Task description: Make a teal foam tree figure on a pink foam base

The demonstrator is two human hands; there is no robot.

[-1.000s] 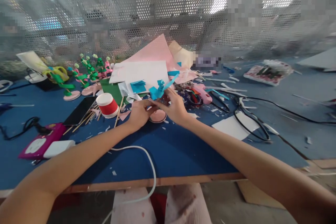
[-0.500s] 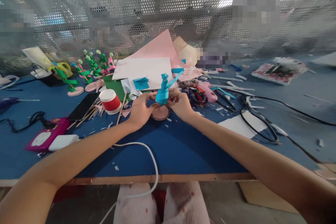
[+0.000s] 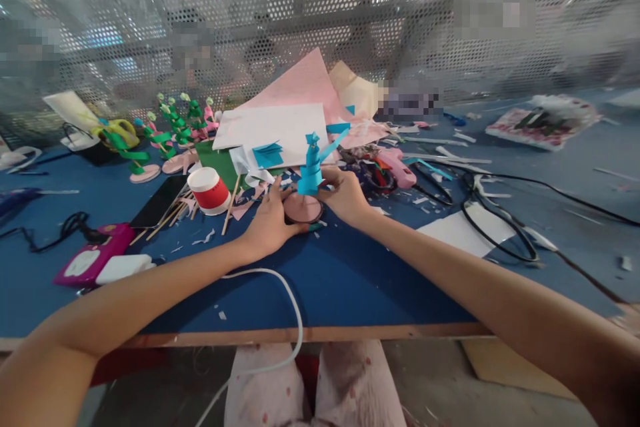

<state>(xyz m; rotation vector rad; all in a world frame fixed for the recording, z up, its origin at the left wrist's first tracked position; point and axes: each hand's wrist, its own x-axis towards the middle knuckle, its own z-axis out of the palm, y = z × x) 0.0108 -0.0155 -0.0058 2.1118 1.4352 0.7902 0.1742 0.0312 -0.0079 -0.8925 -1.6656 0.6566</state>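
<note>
In front of me a blue paper strip (image 3: pixel 310 170) winds in a spiral around an upright stem, its loose tail sticking up to the right. The stem rises from a round pink base (image 3: pixel 303 209) on the table. My left hand (image 3: pixel 266 221) is closed around the base's left side, thumb at the near edge and fingers at the far edge. On the right, my right hand (image 3: pixel 346 196) pinches the lower end of the blue strip; the fingertips are partly hidden behind the paper.
A red and white tub (image 3: pixel 210 192) and thin sticks (image 3: pixel 173 217) lie left of my hands. Finished-looking green spiral pieces (image 3: pixel 175 123) stand farther back. To the right are a pink glue gun (image 3: pixel 397 169), black cables and white paper (image 3: pixel 465 232). A white cable (image 3: pixel 287 293) crosses the front edge.
My left hand has gone from the blue paper down to the round base and now grips its edge. My right hand stays at the strip's lower end.
</note>
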